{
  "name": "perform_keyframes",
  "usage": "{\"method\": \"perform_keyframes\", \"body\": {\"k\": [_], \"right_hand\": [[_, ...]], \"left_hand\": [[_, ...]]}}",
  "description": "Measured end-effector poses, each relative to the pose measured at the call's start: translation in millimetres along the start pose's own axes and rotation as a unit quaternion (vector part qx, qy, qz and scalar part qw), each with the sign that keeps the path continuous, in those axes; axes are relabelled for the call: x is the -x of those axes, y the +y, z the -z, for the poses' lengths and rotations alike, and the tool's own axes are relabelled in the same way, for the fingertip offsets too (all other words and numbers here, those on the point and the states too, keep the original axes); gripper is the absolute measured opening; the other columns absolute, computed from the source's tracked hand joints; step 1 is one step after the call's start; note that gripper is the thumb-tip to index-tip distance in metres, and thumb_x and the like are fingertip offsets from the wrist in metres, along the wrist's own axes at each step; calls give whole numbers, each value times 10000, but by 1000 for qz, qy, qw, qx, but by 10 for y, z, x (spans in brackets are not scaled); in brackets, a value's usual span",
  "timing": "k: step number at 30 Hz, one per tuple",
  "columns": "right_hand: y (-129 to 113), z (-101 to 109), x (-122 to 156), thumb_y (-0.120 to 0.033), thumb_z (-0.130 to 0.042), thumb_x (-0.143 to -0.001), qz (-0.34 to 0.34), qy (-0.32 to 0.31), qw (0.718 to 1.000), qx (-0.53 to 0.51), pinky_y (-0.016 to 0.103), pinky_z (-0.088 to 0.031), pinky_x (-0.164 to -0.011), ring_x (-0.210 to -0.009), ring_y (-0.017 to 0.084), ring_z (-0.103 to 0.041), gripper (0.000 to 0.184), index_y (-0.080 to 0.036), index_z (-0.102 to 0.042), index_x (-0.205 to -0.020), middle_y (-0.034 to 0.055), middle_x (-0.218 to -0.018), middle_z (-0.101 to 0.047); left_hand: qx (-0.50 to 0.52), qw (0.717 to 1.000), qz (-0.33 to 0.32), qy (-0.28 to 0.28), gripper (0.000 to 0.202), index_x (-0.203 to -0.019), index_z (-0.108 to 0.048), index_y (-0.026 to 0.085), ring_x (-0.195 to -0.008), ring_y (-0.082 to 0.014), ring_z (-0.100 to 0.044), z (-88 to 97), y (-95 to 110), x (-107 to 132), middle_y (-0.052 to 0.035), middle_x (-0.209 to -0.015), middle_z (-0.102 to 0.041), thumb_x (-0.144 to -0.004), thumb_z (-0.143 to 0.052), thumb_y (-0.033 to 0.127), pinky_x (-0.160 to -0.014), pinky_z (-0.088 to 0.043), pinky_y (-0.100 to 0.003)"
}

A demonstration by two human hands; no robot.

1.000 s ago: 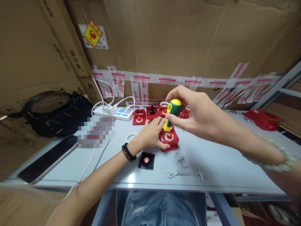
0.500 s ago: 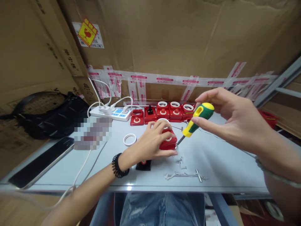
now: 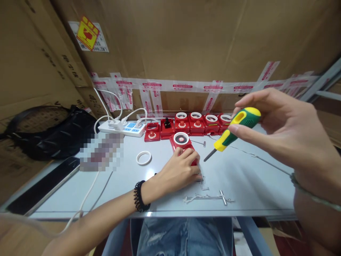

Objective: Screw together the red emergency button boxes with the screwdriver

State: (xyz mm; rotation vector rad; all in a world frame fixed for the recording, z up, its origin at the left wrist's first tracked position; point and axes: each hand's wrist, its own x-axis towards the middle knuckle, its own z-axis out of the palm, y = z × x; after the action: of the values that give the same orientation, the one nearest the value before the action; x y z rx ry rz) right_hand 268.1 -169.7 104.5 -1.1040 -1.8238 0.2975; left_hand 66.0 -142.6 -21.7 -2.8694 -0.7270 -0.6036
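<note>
My right hand (image 3: pixel 282 124) grips a green and yellow screwdriver (image 3: pixel 237 128) between thumb and fingers. Its shaft points down and left, with the tip in the air beside the red device. That device, a red alarm unit (image 3: pixel 174 144) with a white ring (image 3: pixel 181 139) on top, lies on the table, its near part hidden by my left hand (image 3: pixel 183 165). The left fingers are bent and drawn together at the near right corner of the unit, by several small screws (image 3: pixel 204 184). What the fingertips pinch, if anything, is hidden.
More red alarm units (image 3: pixel 197 124) stand in a row at the back. A loose white ring (image 3: pixel 144 158), a power strip (image 3: pixel 122 128), a phone (image 3: pixel 44 185) and a black bag (image 3: pixel 58 131) are to the left. A T-handled metal tool (image 3: pixel 207 197) lies near the front edge.
The screwdriver tip has lifted off the red unit's corner and moved right with my right hand. My left hand has slid down off the unit's top towards the screws.
</note>
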Motion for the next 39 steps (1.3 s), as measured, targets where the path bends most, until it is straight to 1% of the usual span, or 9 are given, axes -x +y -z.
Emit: {"method": "perform_keyframes", "body": {"k": [4, 10, 13, 16, 18, 21, 28, 35, 39], "right_hand": [[88, -8, -28, -326, -741, -664, -5, 3, 1000, -2, 311, -516, -635, -752, 166, -612, 327, -241, -598, -945, 16, -898, -626], [224, -96, -90, -395, -741, -671, 1, 14, 1000, 19, 323, -501, -624, -729, 172, -602, 286, -240, -643, -891, 23, -843, -640], [241, -144, -126, -458, -659, -752, -13, 21, 998, 51, 320, -469, -577, -658, 161, -573, 238, -230, -620, -809, 26, -758, -625], [275, -223, -162, -481, -598, -799, -29, 22, 997, 68, 309, -434, -543, -618, 155, -555, 255, -229, -558, -794, 24, -712, -603], [322, -300, -188, -455, -574, -820, -51, -9, 998, 26, 295, -426, -526, -596, 152, -565, 234, -231, -508, -836, 15, -688, -603], [431, -438, -220, -374, -579, -814, -81, -70, 994, 9, 279, -406, -505, -505, 133, -529, 182, -225, -480, -849, -25, -576, -561], [684, -696, -152, -487, -577, -781, -148, -300, 941, 58, 258, -384, -515, -509, 109, -511, 342, -154, -638, -827, 35, -643, -648], [768, -721, -112, -566, -577, -754, -170, -375, 911, -2, 223, -323, -438, -465, 77, -414, 410, -165, -630, -691, -30, -527, -491], [755, -670, -145, -598, -551, -765, -224, -369, 902, -30, 219, -302, -400, -423, 62, -373, 428, -179, -604, -698, -45, -535, -442]], "left_hand": [[-19, 1000, -13, -16, 238, -895, -686, 223, -961, -226, -469, -45, 26, -8, -53, -1006, -582, -868, -579, 434, -736, -287, -352], [3, 999, 5, 42, 304, -938, -670, 225, -974, -227, -490, 93, -107, -8, -66, -1026, -580, -888, -517, 483, -809, -343, -371], [25, 988, 95, 123, 237, -1040, -621, 218, -1040, -233, -495, 201, -279, 12, -82, -1102, -549, -912, -510, 384, -874, -378, -403], [69, 968, 192, 145, 448, -1260, -484, 232, -1207, -275, -421, 214, -493, 61, -115, -1276, -452, -860, -583, 406, -972, -372, -466], [114, 963, 216, 109, 600, -1332, -403, 239, -1249, -294, -405, 166, -614, 95, -126, -1338, -413, -821, -612, 475, -986, -381, -488], [182, 956, 217, 72, 576, -1316, -409, 232, -1195, -261, -490, 87, -708, 116, -103, -1299, -501, -837, -580, 501, -981, -412, -462], [218, 947, 211, 108, 456, -1197, -506, 196, -1078, -232, -597, 70, -669, 73, -77, -1191, -625, -821, -626, 424, -931, -468, -411], [235, 937, 212, 147, 458, -1199, -502, 191, -1072, -234, -595, 41, -662, 74, -88, -1189, -618, -814, -637, 398, -927, -472, -414], [251, 932, 209, 157, 449, -1203, -479, 189, -1036, -217, -600, 53, -625, 60, -77, -1165, -616, -829, -619, 396, -909, -479, -382]]}}
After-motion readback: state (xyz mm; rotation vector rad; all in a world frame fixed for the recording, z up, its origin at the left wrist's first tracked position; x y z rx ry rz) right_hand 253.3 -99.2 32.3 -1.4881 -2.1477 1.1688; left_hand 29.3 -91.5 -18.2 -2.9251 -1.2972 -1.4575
